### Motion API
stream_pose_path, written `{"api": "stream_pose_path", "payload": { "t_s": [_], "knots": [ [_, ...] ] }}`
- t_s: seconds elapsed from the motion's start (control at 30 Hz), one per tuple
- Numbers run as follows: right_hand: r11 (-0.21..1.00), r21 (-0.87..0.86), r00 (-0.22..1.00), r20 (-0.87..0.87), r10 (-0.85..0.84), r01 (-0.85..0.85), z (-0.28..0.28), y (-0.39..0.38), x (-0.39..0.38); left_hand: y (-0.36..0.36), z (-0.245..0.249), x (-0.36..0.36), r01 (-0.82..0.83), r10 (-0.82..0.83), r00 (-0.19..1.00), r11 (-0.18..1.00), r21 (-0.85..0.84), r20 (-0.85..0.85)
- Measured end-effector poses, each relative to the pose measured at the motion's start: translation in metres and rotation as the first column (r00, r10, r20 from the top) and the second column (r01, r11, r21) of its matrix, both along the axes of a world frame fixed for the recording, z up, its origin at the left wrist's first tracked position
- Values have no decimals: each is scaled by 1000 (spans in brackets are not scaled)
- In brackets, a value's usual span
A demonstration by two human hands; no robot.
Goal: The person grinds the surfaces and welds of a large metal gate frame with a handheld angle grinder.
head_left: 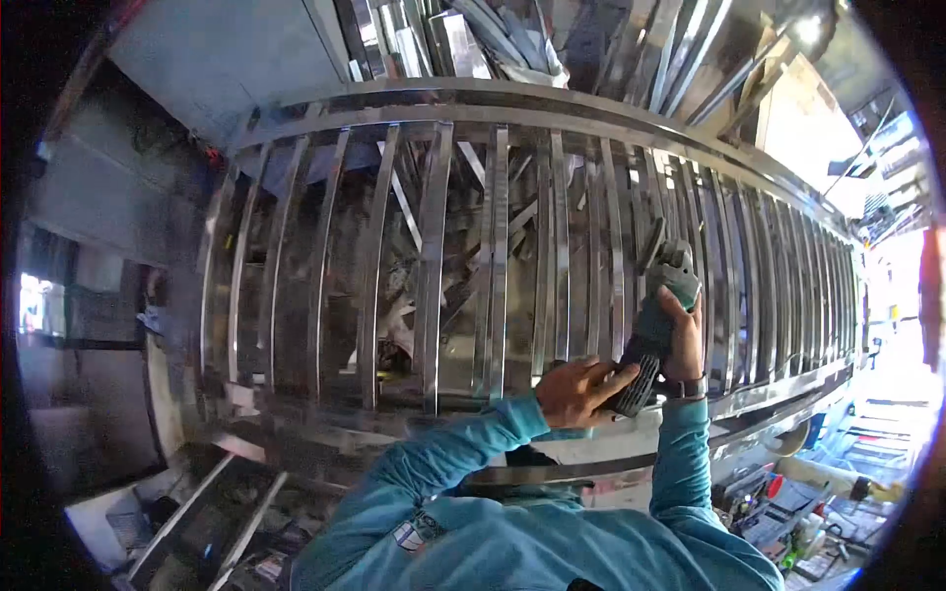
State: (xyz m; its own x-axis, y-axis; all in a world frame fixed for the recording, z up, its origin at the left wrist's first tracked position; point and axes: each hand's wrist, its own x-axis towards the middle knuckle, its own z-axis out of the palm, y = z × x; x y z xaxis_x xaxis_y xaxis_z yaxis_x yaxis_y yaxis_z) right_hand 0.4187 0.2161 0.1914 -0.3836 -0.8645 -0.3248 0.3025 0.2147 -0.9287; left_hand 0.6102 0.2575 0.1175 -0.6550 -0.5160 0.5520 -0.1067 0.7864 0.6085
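An angle grinder (652, 320) with a green body and a dark ribbed rear end is held over the metal frame. My right hand (685, 340) is closed around its body near the head. My left hand (583, 392) lies at the rear end, fingers bent against the ribbed part; how firmly they grip is hard to see. The grinder's disc (652, 244) shows edge-on at the upper left of the head, above the bars. Beneath is a long frame of shiny metal bars (501, 266), set side by side between two long rails (473, 113).
Metal lengths (463, 44) are stacked behind the frame. Scrap pieces lie below the bars. At the lower right, tools and small containers (778, 507) crowd a surface. Two pale rails (182, 517) stick out at the lower left, and a grey panel (212, 64) stands at the upper left.
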Motion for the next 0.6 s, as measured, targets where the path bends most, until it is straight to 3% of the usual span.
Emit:
{"api": "stream_pose_path", "payload": {
  "t_s": [0.1, 0.2, 0.37, 0.47, 0.53, 0.6],
  "knots": [
    [996, 57, 996, -56, -66, 69, -3, -40, -4, -38, -14, -13, -58, 59, 998, 998, 11, -21],
    [1000, 7, 999, -46, 11, -10, -21, -77, -20, -79, -26, -22, -53, 54, 997, 999, 13, -54],
    [996, 88, 987, -153, 38, -25, -26, -141, -22, -136, -47, -42, -40, 49, 992, 996, 77, -117],
    [992, 55, 961, -249, 121, -110, -27, -179, -21, -161, -59, -49, -133, 140, 987, 987, 94, -80],
    [983, 121, 948, -272, 165, -136, -19, -205, -9, -177, -65, -54, -148, 171, 969, 980, 136, -176],
    [941, 163, 885, -325, 334, -296, -24, -231, -6, -189, -62, -53, -146, 185, 978, 939, 311, -100]
  ]
}}
